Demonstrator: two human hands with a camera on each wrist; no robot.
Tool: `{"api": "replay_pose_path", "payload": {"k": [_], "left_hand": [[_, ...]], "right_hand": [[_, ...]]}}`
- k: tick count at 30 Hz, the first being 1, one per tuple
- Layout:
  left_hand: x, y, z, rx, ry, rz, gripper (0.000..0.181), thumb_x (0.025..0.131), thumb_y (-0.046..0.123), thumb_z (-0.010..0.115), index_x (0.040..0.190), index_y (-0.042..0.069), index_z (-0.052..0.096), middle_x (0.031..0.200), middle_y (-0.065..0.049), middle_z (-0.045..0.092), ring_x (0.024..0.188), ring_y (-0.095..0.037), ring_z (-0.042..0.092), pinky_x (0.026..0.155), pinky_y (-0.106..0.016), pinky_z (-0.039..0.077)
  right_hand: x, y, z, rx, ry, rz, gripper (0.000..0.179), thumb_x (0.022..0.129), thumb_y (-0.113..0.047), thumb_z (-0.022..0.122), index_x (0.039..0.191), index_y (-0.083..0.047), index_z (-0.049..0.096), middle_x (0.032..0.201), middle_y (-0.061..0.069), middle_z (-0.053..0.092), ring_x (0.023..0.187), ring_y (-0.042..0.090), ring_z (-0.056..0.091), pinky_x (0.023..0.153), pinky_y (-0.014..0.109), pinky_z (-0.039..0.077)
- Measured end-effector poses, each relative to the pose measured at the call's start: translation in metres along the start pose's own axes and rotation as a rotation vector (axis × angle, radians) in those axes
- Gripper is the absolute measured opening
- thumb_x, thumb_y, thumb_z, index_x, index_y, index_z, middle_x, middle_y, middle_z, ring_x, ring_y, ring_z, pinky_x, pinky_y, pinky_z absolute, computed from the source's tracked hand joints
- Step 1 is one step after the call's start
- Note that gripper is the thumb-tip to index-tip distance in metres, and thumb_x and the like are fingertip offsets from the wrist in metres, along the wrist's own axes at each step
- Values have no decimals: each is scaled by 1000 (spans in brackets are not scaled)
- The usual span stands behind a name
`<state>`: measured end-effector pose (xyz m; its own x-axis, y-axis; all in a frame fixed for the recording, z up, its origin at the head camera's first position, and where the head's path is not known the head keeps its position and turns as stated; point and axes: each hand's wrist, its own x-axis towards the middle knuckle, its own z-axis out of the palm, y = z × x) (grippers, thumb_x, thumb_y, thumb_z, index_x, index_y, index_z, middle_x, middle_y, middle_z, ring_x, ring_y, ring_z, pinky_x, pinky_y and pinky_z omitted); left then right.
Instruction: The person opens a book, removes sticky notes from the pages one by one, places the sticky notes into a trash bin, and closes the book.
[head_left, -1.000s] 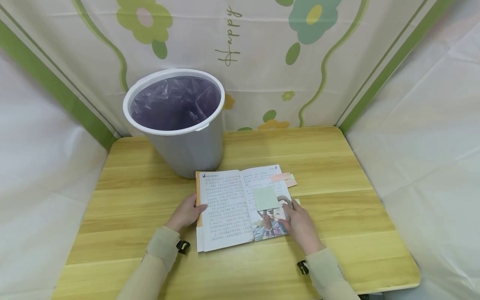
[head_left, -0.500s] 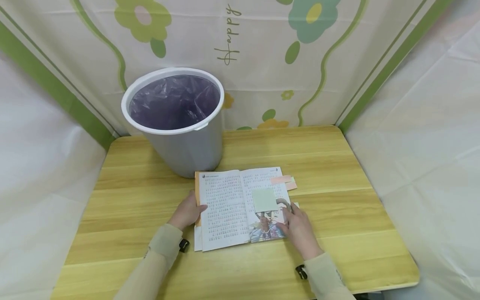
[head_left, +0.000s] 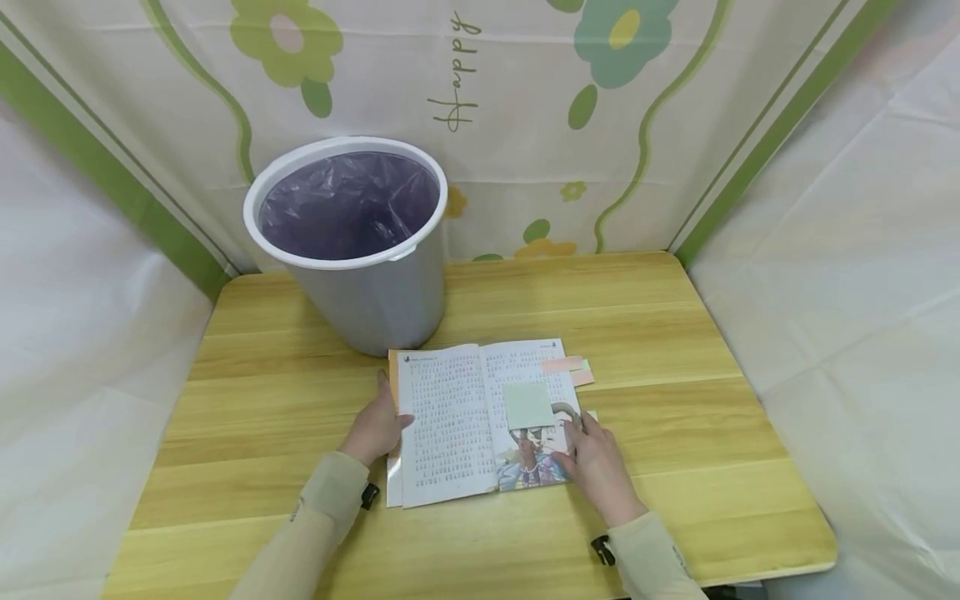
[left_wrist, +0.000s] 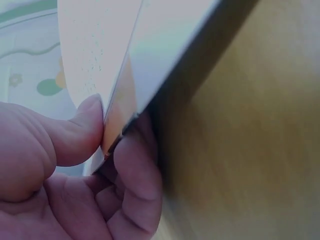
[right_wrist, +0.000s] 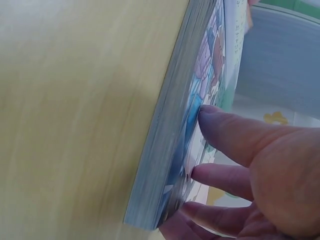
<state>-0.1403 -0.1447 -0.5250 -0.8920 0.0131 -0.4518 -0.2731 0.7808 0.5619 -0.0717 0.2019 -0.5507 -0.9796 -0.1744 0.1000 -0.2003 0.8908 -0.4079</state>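
An open book (head_left: 448, 450) lies on the table in the head view, text on its left page and a colored picture on the lower right page. A pale green sticky note (head_left: 528, 405) sits on the right page. My left hand (head_left: 375, 423) pinches the book's left edge; the left wrist view shows the thumb (left_wrist: 82, 132) on the page side and curled fingers (left_wrist: 137, 180) beneath the cover. My right hand (head_left: 597, 467) rests at the right edge. In the right wrist view its thumb (right_wrist: 225, 130) and fingertips touch the picture page near the edge.
A grey trash bin (head_left: 375, 308) with a purple liner stands just behind the book's upper left. Pink sticky tabs (head_left: 566, 365) stick out past the right page. A wooden table (head_left: 675, 433) with rounded corners lies between white and floral curtains (head_left: 510, 150).
The book has shifted slightly toward me, and the sticky note has moved down with it. My left hand's index finger now stretches further up along the left edge. My right hand stays at the right edge.
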Motion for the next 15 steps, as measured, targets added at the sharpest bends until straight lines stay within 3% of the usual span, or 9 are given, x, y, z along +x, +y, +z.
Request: {"api": "replay_pose_path", "payload": {"k": [2,3,5,7,9,11,13,15], "left_hand": [[-1,1,0,-2,-2,-2,104,99,22,62,152,7,-26,79,-18,62,54,-25,52,53,-39,46],[-1,1,1,0,-3,1,105,99,23,62,152,9,-26,76,-15,61,51,-22,50,51,-36,45],[-2,2,1,15,1,26,104,98,24,63,154,14,-25,74,-15,61,49,-19,48,50,-33,42],[-3,4,1,47,4,54,100,98,24,63,157,19,-18,87,-20,66,53,-20,49,51,-34,42],[-5,5,2,129,12,87,91,99,26,61,160,26,-6,108,-28,64,67,-28,59,58,-39,48],[-7,8,4,241,45,123,80,100,27,60,161,29,8,133,-32,50,90,-38,59,66,-45,50],[-10,13,5,362,88,168,72,99,28,60,159,32,20,150,-33,30,111,-48,50,75,-55,50],[-12,19,8,454,117,246,66,100,22,57,158,33,27,155,-32,19,127,-56,37,84,-64,47]], "right_hand": [[0,0,0,-2,0,-1,53,78,-24,84,119,6,66,129,40,51,112,53,55,92,58,48],[-1,0,0,-3,-1,-1,53,78,-24,84,119,6,66,129,40,51,111,53,55,92,58,48],[-1,0,0,-2,0,1,54,78,-24,84,119,6,66,128,40,51,110,53,56,92,58,48],[-1,0,0,1,-1,4,54,78,-24,84,119,6,66,129,40,51,110,53,56,92,58,48],[-2,0,0,2,-2,7,54,78,-24,84,120,6,67,129,40,51,109,54,56,92,57,48],[-2,1,0,4,2,3,54,78,-24,84,120,6,67,128,40,51,109,54,56,92,58,48],[-2,1,0,6,5,-2,54,78,-24,84,119,6,67,128,40,51,110,54,56,92,58,48],[-2,1,0,10,7,-6,54,78,-23,85,119,6,67,128,40,51,111,54,55,92,59,48]]}}
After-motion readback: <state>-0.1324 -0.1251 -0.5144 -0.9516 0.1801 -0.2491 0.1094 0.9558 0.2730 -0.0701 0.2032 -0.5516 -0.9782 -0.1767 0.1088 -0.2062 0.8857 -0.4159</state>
